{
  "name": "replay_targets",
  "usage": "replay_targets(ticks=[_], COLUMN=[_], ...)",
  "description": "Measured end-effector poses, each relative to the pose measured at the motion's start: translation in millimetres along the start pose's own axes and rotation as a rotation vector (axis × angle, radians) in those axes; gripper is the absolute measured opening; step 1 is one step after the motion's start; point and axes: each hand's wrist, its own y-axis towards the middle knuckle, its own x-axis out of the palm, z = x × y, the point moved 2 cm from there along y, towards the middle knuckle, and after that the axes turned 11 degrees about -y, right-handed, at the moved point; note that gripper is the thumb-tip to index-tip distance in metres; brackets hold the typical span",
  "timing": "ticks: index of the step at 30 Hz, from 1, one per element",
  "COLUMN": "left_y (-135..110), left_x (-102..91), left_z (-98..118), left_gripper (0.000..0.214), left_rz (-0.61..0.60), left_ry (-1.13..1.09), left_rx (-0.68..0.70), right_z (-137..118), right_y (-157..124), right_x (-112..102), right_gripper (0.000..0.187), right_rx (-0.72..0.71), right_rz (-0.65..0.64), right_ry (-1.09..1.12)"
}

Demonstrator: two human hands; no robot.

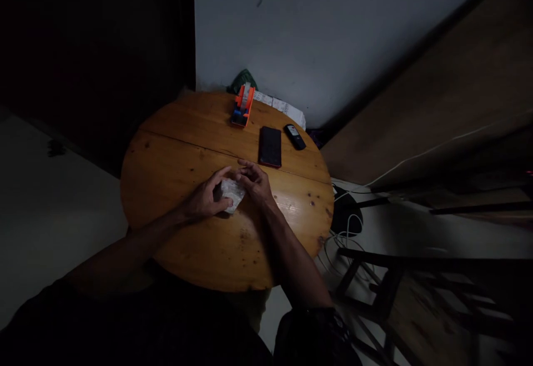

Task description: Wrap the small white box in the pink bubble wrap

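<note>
A small whitish packet (233, 194), shiny like clear wrapping, is between my hands over the round wooden table. On its left side, my left hand (207, 196) grips it, the thumb across the near face and the fingers around the far side. At the packet's upper right corner is my right hand (257, 183), its thumb and forefinger pinched together and the other fingers loosely bent. Whatever thin thing those fingertips may hold is too small and dim to make out.
The round table (183, 149) bears an orange tape dispenser (245, 102), a dark flat phone-like slab (270, 146) and a small black keypad phone (295, 136). Behind lie white printed packaging (287, 109) and a green bag (244, 80). A wooden chair (433, 305) and loose cables (345, 238) are right.
</note>
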Motion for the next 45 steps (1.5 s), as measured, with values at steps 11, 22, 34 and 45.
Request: replay_targets(ticks=[11, 22, 34, 45], left_y=[4.6, 12.9, 2.1, 11.1], left_x=[-4.4, -6.1, -7.1, -8.7], left_z=[-3.9, -9.4, -4.2, -16.3], left_gripper=[0.086, 0.074, 0.035, 0.034], left_rz=[0.111, 0.169, 0.162, 0.198], left_ry=[0.099, 0.224, 0.397, 0.432], left_rx=[-0.019, 0.051, 0.325, 0.358], right_z=[-7.9, -22.3, -3.3, -16.3], right_y=[-7.1, -27.8, -16.7, -24.0], right_x=[10.2, 20.1, 15.4, 13.8], right_gripper=[0.049, 0.027, 0.031, 0.021], right_rx=[-0.138, -0.362, -0.419, -0.598], right_rz=[0.097, 0.11, 0.197, 0.282], right_ry=[-0.09, -0.518, -0.655, -0.853])
